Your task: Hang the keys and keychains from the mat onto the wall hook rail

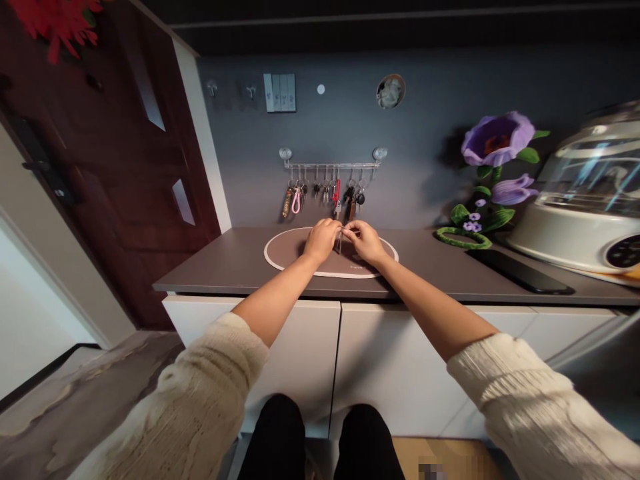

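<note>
Over the oval mat (287,253) on the table (220,267), the left hand (323,240) and right hand (367,241) each pinch a small key ring (341,237) between them (below the wall key rack (330,165)); steady fingertip grips would suit this fiddly work.

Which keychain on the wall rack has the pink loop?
The second one from the left end of the key rack: the pink loop keychain, beside the brownish fob at the far left. The red one hangs nearer the middle; the rest look dark.
</note>
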### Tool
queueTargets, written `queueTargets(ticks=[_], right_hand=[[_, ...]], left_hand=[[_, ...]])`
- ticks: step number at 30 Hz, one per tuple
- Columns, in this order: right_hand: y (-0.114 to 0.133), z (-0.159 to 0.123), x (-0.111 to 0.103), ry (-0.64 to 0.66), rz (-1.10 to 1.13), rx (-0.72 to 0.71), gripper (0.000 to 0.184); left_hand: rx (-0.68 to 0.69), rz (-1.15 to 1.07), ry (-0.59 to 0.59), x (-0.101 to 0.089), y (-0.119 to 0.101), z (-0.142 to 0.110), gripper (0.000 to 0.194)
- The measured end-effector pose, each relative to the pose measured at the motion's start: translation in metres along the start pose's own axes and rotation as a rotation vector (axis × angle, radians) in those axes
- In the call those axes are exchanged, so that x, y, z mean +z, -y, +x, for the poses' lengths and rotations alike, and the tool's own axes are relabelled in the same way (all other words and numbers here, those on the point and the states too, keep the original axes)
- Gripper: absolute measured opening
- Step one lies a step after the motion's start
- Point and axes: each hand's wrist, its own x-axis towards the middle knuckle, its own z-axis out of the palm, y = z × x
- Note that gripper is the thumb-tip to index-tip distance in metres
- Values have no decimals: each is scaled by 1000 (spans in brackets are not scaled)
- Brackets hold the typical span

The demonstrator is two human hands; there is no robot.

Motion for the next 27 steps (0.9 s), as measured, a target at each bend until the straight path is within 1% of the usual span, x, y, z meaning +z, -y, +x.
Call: queueTargets(ticks=[3,7,15,20,24,27], right_hand=[[-4,1,0,-25,42,22,17],[-8,2,-1,-56,76,57,19],[-12,5,-12,-123,123,144,19],[-23,12,-20,-165,168,202,21],[-34,17,-27,-179,167,211,20],[-39,21,-32,-197,219,226,20]], left_hand=[[-1,-19,-7,1,0,0,23],[-40,-29,-1,3,2,-1,24],[-110,38,123,7,3,-2,23],[-152,70,156,6,2,-2,25],[-196,77,190,7,2,-2,27],[-200,77,206,7,1,-2,26]])
